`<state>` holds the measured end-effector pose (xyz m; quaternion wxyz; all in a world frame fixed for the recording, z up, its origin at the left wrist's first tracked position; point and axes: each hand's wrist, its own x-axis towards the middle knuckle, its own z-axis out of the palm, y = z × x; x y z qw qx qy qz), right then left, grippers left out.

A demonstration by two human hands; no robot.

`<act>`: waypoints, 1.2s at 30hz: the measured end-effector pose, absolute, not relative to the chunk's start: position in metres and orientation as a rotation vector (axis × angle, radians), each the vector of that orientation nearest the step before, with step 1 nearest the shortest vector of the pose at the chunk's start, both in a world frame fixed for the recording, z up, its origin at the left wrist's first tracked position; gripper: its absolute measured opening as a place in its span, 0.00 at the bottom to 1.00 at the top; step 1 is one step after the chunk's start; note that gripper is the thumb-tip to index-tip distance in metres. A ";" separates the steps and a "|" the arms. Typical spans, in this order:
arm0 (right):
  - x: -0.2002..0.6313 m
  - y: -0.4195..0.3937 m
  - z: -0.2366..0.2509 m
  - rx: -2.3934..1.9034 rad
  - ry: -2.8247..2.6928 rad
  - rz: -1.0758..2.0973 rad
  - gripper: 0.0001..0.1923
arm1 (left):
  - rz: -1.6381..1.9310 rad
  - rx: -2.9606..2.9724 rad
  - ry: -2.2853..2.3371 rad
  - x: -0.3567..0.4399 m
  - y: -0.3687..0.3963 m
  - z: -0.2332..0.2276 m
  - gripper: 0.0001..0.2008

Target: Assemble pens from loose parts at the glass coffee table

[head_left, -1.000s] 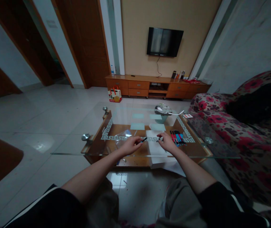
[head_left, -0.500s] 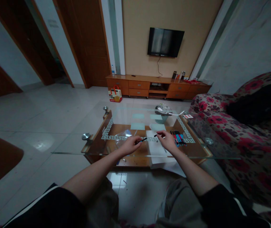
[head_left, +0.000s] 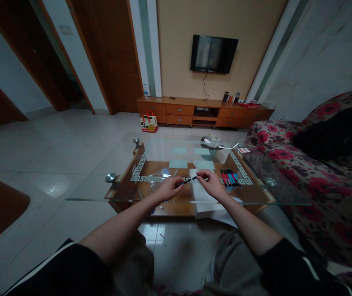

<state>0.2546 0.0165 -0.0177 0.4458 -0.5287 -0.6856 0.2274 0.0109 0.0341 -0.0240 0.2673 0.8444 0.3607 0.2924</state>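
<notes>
Over the glass table, my left hand [head_left: 169, 188] is closed around a dark pen [head_left: 187, 181], whose tip end points right. My right hand [head_left: 212, 184] pinches a small black pen cap [head_left: 194, 177]. The cap's end meets the pen's tip; I cannot tell how far it sits over it. A row of pens [head_left: 231, 178] with black, red and blue parts lies just right of my right hand. Beneath that hand is a white box or stack of paper [head_left: 198, 197]. A clear plastic bag [head_left: 157, 177] lies beyond my left hand.
The glass table [head_left: 95, 193] has sharp edges and metal supports. A basket lined with a plastic bag [head_left: 211, 152] and a small card [head_left: 244, 150] are toward the far right. A floral sofa [head_left: 286, 158] stands on the right, a TV cabinet [head_left: 178, 110] behind.
My right hand has moved left with the pen cap, closing the gap to the pen tip. My left hand stays nearly in place with the pen.
</notes>
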 end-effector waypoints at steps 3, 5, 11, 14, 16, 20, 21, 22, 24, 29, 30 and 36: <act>0.253 0.017 -0.021 -1.308 -1.704 0.576 0.12 | 0.780 2.275 0.959 0.011 0.034 -0.023 0.10; 0.252 0.018 -0.023 -1.298 -1.700 0.599 0.12 | 0.787 2.276 0.945 0.011 0.034 -0.023 0.10; 0.251 0.020 -0.027 -1.276 -1.693 0.625 0.13 | 0.796 2.269 0.941 0.012 0.035 -0.024 0.09; 0.251 0.020 -0.027 -1.273 -1.675 0.640 0.13 | 0.784 2.274 0.944 0.011 0.035 -0.024 0.09; 0.251 0.020 -0.026 -1.280 -1.658 0.657 0.13 | 0.785 2.276 0.942 0.012 0.035 -0.023 0.09; 0.251 0.019 -0.025 -1.268 -1.637 0.677 0.12 | 0.804 2.269 0.931 0.012 0.034 -0.022 0.10; 0.250 0.019 -0.026 -1.261 -1.637 0.684 0.12 | 0.804 2.271 0.928 0.012 0.034 -0.021 0.10; 0.250 0.020 -0.026 -1.256 -1.640 0.695 0.12 | 0.801 2.275 0.925 0.012 0.033 -0.021 0.10; 0.249 0.020 -0.028 -1.257 -1.645 0.715 0.12 | 0.788 2.281 0.918 0.012 0.033 -0.019 0.10; 0.246 0.019 -0.030 -1.229 -1.674 0.786 0.13 | 0.819 2.254 0.893 0.013 0.030 -0.017 0.14; 0.245 0.018 -0.030 -1.219 -1.682 0.803 0.13 | 0.828 2.244 0.881 0.014 0.030 -0.016 0.15; 0.239 0.014 -0.028 -1.192 -1.736 0.852 0.14 | 0.854 2.230 0.772 0.016 0.030 -0.019 0.18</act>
